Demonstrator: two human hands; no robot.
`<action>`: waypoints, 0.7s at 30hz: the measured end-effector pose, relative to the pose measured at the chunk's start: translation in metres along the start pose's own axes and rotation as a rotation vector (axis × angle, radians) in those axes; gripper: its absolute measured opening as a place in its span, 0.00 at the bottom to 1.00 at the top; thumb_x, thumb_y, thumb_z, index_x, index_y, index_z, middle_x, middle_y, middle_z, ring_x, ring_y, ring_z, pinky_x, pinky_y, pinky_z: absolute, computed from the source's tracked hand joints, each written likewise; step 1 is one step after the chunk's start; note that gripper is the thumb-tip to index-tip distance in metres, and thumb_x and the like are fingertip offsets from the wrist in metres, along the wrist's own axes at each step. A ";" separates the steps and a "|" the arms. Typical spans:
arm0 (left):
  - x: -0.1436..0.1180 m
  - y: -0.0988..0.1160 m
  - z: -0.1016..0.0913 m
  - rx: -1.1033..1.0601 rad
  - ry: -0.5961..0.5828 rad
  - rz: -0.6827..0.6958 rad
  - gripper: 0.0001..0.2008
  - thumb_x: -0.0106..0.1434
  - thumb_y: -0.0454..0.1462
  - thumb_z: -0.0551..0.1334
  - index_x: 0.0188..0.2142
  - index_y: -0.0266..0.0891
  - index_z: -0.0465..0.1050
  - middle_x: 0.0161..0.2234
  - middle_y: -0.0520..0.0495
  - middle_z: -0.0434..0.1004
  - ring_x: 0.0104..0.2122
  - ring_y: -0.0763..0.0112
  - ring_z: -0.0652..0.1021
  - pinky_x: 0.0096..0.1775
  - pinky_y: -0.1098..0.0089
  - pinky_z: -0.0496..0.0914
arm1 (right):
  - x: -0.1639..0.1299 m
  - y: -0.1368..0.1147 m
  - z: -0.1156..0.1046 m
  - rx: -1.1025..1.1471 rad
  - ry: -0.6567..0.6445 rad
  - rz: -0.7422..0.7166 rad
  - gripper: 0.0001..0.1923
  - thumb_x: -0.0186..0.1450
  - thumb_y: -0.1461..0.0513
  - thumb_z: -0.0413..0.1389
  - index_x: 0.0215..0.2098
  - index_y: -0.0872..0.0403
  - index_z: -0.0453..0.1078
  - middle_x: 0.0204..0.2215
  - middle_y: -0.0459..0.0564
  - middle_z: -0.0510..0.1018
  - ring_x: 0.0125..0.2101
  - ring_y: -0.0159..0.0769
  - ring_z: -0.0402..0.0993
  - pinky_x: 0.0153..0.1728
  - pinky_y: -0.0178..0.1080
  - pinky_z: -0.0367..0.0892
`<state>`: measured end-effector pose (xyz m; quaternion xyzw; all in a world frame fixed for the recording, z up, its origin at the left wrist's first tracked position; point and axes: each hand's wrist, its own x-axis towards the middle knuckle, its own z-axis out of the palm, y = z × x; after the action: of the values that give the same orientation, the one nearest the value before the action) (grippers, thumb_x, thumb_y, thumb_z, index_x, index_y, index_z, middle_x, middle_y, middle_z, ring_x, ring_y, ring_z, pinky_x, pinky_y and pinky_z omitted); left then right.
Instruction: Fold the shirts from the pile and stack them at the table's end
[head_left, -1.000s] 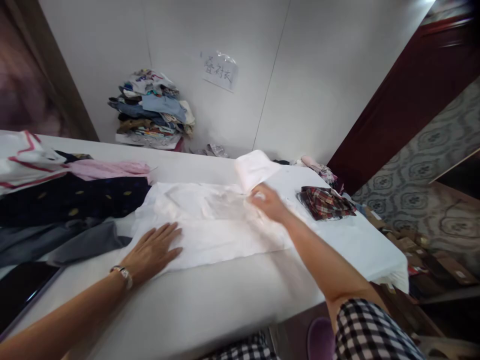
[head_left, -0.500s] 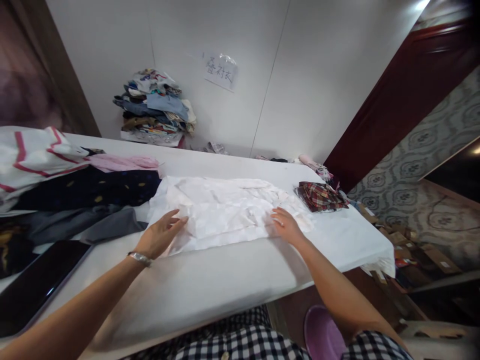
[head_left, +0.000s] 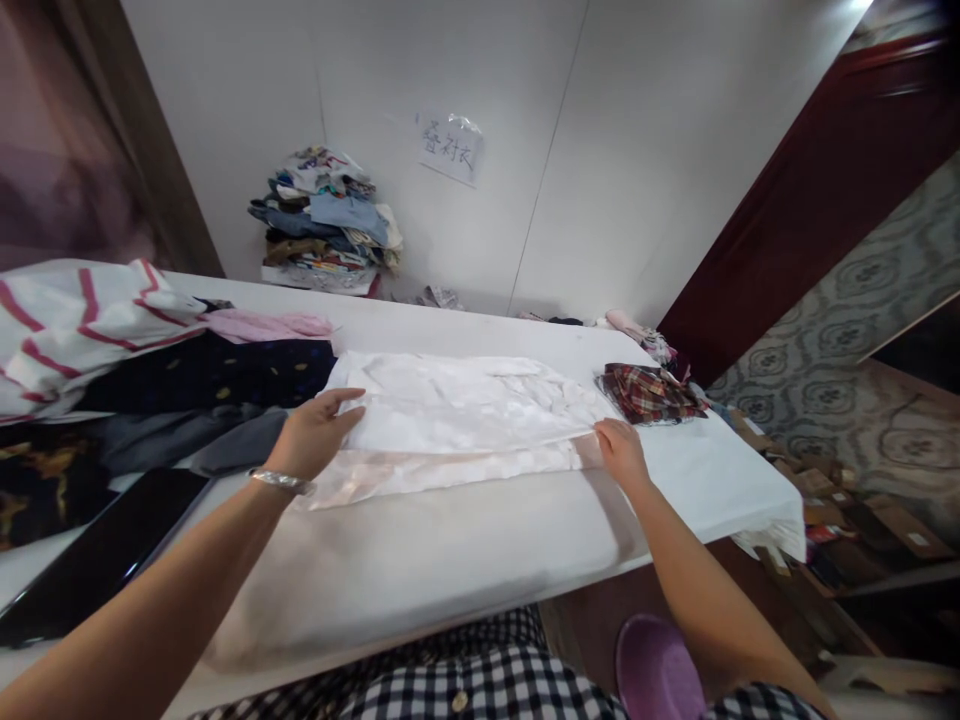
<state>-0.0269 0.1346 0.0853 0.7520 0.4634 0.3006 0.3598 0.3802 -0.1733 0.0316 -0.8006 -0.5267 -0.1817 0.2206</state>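
Note:
A thin white garment, perhaps a shirt [head_left: 450, 400], lies spread crosswise on the white table. Its upper layer ends in a nearly straight edge, with a sheerer strip of cloth showing on the near side. My right hand [head_left: 621, 450] pinches the garment's right end between thumb and fingers, pulling the edge taut. At the opposite end, my left hand [head_left: 315, 435] rests against the cloth. Its thumb and forefinger are stretched out with a small gap between them; the other fingers are partly hidden. A silver bracelet [head_left: 281, 482] circles my left wrist.
Left of the garment lie dark clothes [head_left: 247, 375], a red-striped white cloth [head_left: 90, 320] and a black glossy flat device [head_left: 97, 555]. A folded plaid shirt [head_left: 652, 393] sits at the right. Behind are a clothes pile [head_left: 330, 215] and a wall sign [head_left: 448, 150]. Below stands a purple basin [head_left: 656, 665].
My right hand has moved right and closed on the garment's end. My left hand has shifted slightly left and away from me. The upper layer now has a straighter edge, exposing the near strip.

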 end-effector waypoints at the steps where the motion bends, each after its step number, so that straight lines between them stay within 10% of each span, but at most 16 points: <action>1: -0.002 -0.004 -0.003 0.093 -0.034 -0.019 0.24 0.55 0.47 0.58 0.48 0.40 0.74 0.24 0.51 0.73 0.24 0.68 0.73 0.30 0.69 0.68 | -0.005 -0.001 0.000 0.030 -0.003 -0.040 0.15 0.66 0.63 0.46 0.39 0.52 0.75 0.41 0.54 0.79 0.47 0.42 0.71 0.53 0.47 0.62; 7: -0.019 -0.031 0.001 0.474 -0.272 -0.016 0.22 0.60 0.43 0.52 0.48 0.36 0.74 0.37 0.38 0.79 0.37 0.54 0.79 0.40 0.61 0.70 | -0.030 -0.013 0.003 0.098 -0.160 -0.115 0.14 0.64 0.64 0.47 0.35 0.51 0.76 0.41 0.53 0.80 0.46 0.43 0.73 0.52 0.48 0.65; 13: -0.036 -0.039 0.004 0.601 -0.045 0.357 0.26 0.63 0.51 0.50 0.49 0.38 0.74 0.52 0.35 0.71 0.49 0.48 0.74 0.48 0.54 0.69 | -0.046 0.006 -0.002 0.020 -0.117 -0.064 0.21 0.59 0.67 0.47 0.46 0.50 0.74 0.49 0.53 0.77 0.54 0.45 0.69 0.56 0.51 0.62; 21: -0.052 -0.046 0.000 0.681 -0.361 0.653 0.16 0.62 0.34 0.53 0.45 0.42 0.76 0.48 0.41 0.76 0.46 0.59 0.76 0.48 0.59 0.70 | -0.055 0.031 0.006 -0.105 -0.136 0.004 0.22 0.61 0.67 0.45 0.47 0.48 0.75 0.50 0.52 0.77 0.53 0.46 0.70 0.53 0.50 0.63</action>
<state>-0.0694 0.1010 0.0410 0.9724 0.2062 0.0942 0.0556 0.3886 -0.2226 -0.0070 -0.8226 -0.5286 -0.1539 0.1421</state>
